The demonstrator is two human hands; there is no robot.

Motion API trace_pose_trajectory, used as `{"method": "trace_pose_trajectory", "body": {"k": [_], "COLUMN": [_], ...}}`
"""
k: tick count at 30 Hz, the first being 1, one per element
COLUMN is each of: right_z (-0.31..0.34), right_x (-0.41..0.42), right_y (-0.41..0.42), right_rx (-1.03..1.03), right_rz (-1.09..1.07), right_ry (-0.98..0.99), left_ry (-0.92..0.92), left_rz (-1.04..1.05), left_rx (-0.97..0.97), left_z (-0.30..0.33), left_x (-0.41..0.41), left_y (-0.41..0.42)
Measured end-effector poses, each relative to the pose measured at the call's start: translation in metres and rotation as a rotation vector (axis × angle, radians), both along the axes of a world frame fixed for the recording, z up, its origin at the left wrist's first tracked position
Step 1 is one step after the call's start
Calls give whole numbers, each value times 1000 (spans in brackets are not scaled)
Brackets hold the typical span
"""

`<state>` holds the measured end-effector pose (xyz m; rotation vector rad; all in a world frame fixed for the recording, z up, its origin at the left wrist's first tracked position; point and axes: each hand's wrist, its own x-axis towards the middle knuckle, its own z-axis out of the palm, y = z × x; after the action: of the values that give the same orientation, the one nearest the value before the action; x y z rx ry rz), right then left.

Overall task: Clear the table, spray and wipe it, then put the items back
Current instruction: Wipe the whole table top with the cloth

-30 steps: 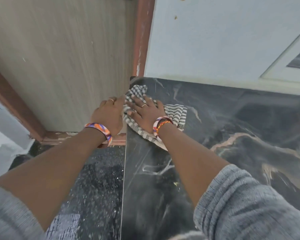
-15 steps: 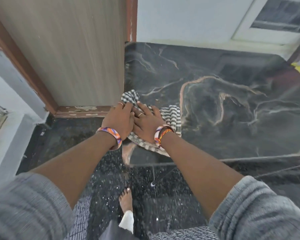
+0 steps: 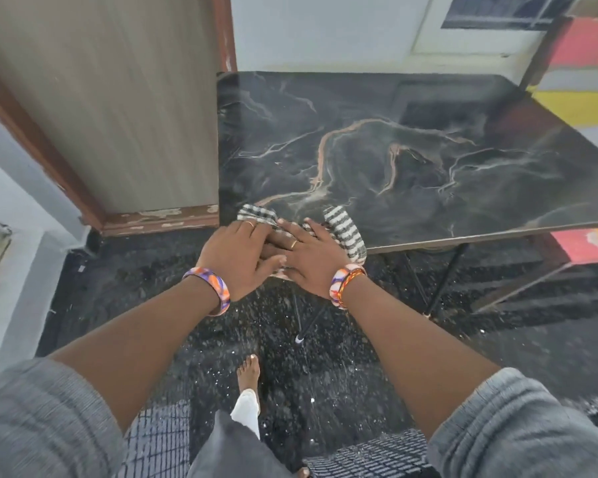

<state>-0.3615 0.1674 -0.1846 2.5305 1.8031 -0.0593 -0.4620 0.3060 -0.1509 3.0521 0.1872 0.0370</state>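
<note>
Both hands, left [image 3: 237, 255] and right [image 3: 309, 257], press flat with spread fingers on the cloth [image 3: 346, 229], seemingly soft, light and best bunched mid-fold, at the table [image 3: 428, 160] corner.

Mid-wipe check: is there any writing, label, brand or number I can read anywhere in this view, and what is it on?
None: no readable word, number or label shows in the head view.
The checked cloth under the left hand and right hand: woven pattern only.
The marble-look table: veins only.
The patterned bangles: colours, no letters.
The red and yellow surface at right: colour blocks, no text visible.
</note>
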Motion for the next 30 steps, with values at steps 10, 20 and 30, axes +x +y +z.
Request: {"method": "trace_pose_trajectory", "body": {"k": [10, 20, 30], "right_z": [-9, -36, -34], "right_x": [68, 152, 227], "right_y": [-123, -230, -346], "right_rx": [91, 151, 117], "right_rz": [-280, -377, -600], "right_ry": [-131, -307, -318], "left_ry": [113, 125, 135], "left_rz": [-180, -354, -558], "left_rx": [7, 62, -32], "left_z": [7, 16, 21], "left_x": [97, 205, 314], "left_y": [-111, -212, -322]}}
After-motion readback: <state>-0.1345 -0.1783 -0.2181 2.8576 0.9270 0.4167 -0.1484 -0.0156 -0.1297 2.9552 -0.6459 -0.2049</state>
